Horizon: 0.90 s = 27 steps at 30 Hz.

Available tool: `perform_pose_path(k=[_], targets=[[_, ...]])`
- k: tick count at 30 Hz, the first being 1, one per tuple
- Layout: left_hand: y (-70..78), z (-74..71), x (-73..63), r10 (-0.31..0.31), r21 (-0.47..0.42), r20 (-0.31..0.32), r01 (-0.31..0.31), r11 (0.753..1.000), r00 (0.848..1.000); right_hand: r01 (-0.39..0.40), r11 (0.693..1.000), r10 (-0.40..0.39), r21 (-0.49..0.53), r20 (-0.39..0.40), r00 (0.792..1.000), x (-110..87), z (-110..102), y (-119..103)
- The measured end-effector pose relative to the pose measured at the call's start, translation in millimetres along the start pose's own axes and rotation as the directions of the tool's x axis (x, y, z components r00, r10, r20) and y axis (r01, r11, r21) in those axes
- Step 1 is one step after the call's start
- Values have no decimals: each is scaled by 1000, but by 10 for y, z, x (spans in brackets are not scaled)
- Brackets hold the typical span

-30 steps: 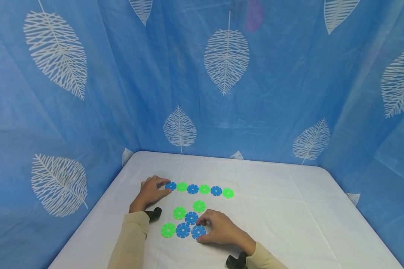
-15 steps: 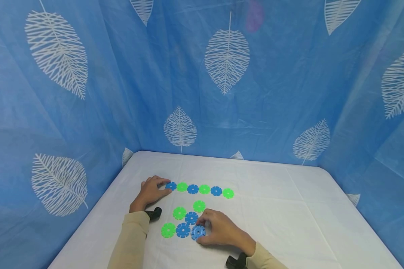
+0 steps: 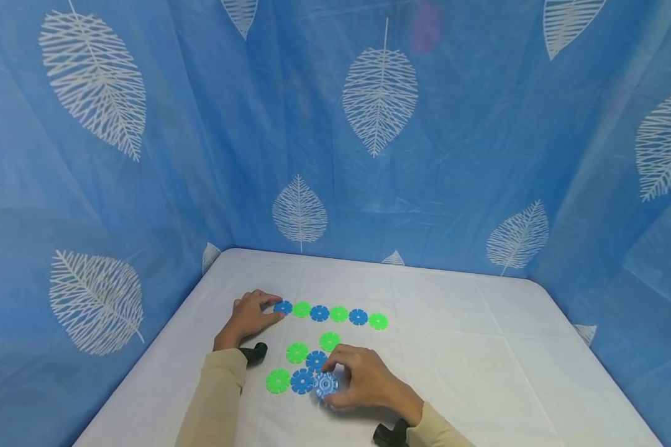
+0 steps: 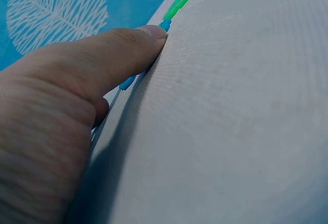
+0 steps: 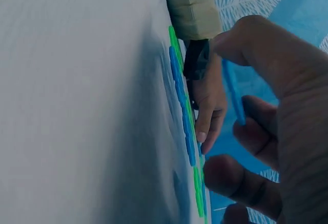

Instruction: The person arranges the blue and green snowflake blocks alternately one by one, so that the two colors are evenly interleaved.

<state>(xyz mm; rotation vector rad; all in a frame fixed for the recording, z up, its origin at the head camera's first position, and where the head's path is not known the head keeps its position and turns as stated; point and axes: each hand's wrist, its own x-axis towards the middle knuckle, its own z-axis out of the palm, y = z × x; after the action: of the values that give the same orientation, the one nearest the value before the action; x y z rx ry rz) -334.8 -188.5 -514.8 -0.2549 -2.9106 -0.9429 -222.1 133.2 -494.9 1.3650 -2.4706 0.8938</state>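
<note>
In the head view my left hand (image 3: 250,318) rests at the left end of a row of notched plastic discs, pinching the blue end disc (image 3: 283,307) between thumb and forefinger. The left wrist view shows the thumb (image 4: 146,35) on that disc's edge, flat on the table. Between thumb and fingers of my right hand (image 3: 369,380) is another blue notched disc (image 3: 325,385). The right wrist view has this held disc (image 5: 233,92) edge-on, raised off the cloth. Beside it on the table lie two blue discs (image 3: 302,382) and three green discs (image 3: 278,381).
The row of alternating blue and green discs (image 3: 338,314) runs rightward from my left hand across the white-covered table (image 3: 470,360). A blue curtain (image 3: 453,155) with white leaf prints stands around the table's back and sides. Black devices (image 3: 254,354) are worn on both wrists.
My right hand has lifted the blue disc off the table, tilting it and shifting it slightly left. The left hand keeps its place at the row's end.
</note>
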Motion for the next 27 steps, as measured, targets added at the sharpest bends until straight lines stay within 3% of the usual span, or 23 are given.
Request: perform_pose_path(k=[11, 18, 27], targets=[[16, -41, 1, 12, -2, -13, -12, 1000, 1000, 60, 998, -59, 4, -147, 987, 141, -252, 57], [13, -18, 10, -19, 0, 8, 19, 1000, 1000, -5, 1000, 4, -1, -232, 973, 195, -531, 182], [-19, 1, -2, -19, 6, 12, 19, 1000, 1000, -50, 996, 71, 70, -359, 931, 219, -878, 398]])
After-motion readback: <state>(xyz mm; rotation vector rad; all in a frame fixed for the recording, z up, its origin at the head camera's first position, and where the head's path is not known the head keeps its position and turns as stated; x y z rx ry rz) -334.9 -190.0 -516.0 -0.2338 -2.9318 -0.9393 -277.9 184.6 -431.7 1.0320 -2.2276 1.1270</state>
